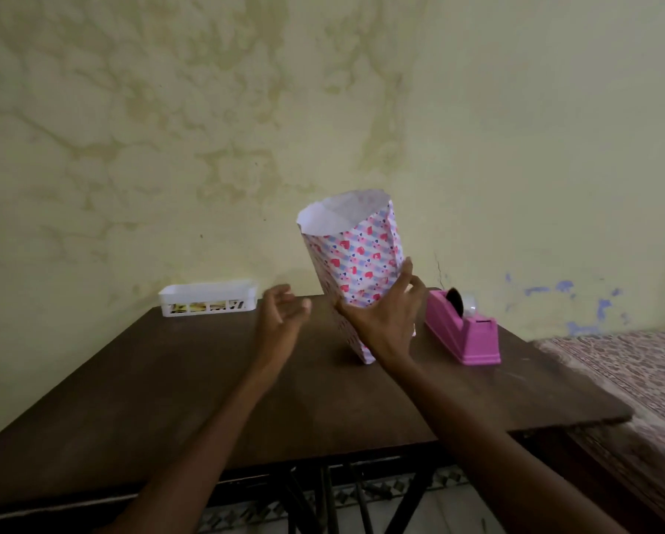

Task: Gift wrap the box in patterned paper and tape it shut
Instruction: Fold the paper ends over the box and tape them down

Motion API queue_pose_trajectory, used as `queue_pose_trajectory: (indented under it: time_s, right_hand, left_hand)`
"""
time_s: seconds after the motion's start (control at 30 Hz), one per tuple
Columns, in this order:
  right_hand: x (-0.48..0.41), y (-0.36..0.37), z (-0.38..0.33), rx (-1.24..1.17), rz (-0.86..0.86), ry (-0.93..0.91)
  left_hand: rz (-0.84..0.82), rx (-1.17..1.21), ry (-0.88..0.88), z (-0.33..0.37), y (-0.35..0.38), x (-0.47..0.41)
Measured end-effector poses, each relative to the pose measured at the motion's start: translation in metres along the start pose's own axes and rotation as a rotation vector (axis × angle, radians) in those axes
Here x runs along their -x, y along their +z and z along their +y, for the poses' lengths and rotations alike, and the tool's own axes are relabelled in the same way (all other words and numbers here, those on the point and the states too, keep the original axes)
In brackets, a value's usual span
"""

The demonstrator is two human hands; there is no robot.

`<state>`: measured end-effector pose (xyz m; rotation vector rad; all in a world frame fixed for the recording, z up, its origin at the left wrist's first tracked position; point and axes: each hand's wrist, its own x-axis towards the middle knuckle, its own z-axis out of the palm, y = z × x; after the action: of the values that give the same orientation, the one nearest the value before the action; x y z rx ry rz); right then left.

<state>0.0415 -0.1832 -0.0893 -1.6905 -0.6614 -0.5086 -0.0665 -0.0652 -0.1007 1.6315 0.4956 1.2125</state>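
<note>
The box [356, 264], wrapped in white paper with pink and blue hearts, stands tilted on one end on the dark wooden table [192, 391]. Its top end is an open paper tube showing the white inside. My right hand [385, 317] holds the box low on its near side, fingers spread against the paper. My left hand [281, 314] hovers just left of the box with loosely curled fingers, holding nothing. A pink tape dispenser [464, 329] sits to the right of the box.
A white plastic basket [207, 298] with small items stands at the table's back left by the stained wall. A patterned bed cover [627, 368] lies beyond the table's right edge. Metal table legs show below the front edge.
</note>
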Motion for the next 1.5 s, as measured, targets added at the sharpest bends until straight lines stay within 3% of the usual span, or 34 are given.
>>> queue_pose_trajectory:
  time_s: [0.07, 0.17, 0.3, 0.5, 0.67, 0.9, 1.2, 1.33, 1.5]
  right_hand:
    - [0.001, 0.003, 0.002, -0.022, -0.009, -0.001]
    - [0.005, 0.007, 0.009, -0.038, -0.028, -0.053]
    - [0.001, -0.004, 0.029, -0.158, -0.114, -0.121]
    - [-0.015, -0.033, 0.049, -0.53, -0.32, 0.145]
    - [-0.012, -0.042, 0.064, -0.478, -0.365, 0.177]
    - [-0.014, -0.026, 0.076, -0.284, -0.137, 0.111]
    - [-0.011, 0.0, 0.102, -0.474, -0.137, 0.282]
    - [-0.008, 0.001, 0.108, -0.514, -0.228, 0.275]
    - [-0.01, -0.008, 0.104, -0.503, -0.425, 0.125]
  left_hand:
    - [-0.209, 0.021, -0.088, -0.004, 0.017, 0.003]
    - [-0.287, 0.116, -0.145, 0.001, 0.037, 0.004]
    - [-0.226, 0.176, -0.138, 0.01, 0.049, 0.001]
    - [-0.114, 0.16, -0.103, 0.008, 0.055, 0.006]
    - [-0.037, 0.17, -0.115, -0.002, 0.062, 0.01]
    - [0.044, 0.15, -0.057, -0.014, 0.067, 0.01]
    - [0.092, 0.067, -0.106, -0.039, 0.081, 0.012]
    - [0.146, 0.079, -0.097, -0.047, 0.086, 0.013]
    - [0.216, 0.034, -0.126, -0.039, 0.078, 0.011]
